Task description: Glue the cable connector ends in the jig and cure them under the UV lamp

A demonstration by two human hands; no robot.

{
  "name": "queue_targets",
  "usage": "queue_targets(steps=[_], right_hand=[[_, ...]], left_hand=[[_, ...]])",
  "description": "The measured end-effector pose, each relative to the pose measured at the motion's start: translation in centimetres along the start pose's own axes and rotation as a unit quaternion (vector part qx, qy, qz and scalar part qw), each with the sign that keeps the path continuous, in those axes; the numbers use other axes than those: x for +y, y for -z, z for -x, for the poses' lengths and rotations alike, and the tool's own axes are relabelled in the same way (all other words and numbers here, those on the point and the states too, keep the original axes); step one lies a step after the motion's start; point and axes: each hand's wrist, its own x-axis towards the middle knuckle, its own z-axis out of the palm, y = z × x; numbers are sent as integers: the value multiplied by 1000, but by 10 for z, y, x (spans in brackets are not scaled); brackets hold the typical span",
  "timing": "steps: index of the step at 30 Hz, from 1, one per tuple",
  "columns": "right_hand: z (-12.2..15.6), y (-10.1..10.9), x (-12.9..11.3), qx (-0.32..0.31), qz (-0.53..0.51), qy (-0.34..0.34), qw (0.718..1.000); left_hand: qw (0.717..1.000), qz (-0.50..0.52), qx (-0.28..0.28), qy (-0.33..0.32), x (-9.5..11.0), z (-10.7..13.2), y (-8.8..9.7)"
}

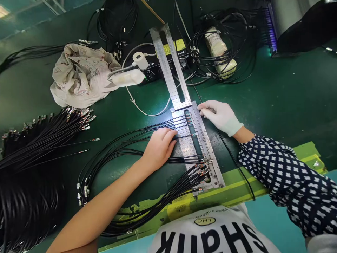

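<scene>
Just off the view's centre toward four o'clock, a slotted metal fixture (205, 138) is overlaid by black cables (179, 188), and a single cable (185, 136) is pinched between the thumb and forefinger of the bare left hand (159, 147) at the fixture's nine o'clock edge. At its one o'clock edge, the thumb and forefinger of the gloved right hand (219, 117) are held close together, though whether anything is grasped cannot be told. Toward ten o'clock, a white lamp (129, 77) is positioned beside a crumpled cloth (79, 75).
</scene>
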Motion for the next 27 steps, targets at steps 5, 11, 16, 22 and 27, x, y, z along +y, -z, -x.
queue_targets(steps=[5,11,16,22,27], right_hand=[[-1,0,1,-1,6,3,1000],[-2,0,-1,-5,13,7,1000],[-4,0,-1,-7,16,10,1000],[-5,0,-2,-11,25,7,1000],[-4,1,-4,-12,35,12,999]], left_hand=[[997,17,44,-61,-5,-7,-9],[996,7,61,-64,-17,-13,-4],[994,40,46,-89,-21,-19,-4],[991,43,36,-122,-24,-25,-1],[987,-39,16,-153,-19,-27,2]])
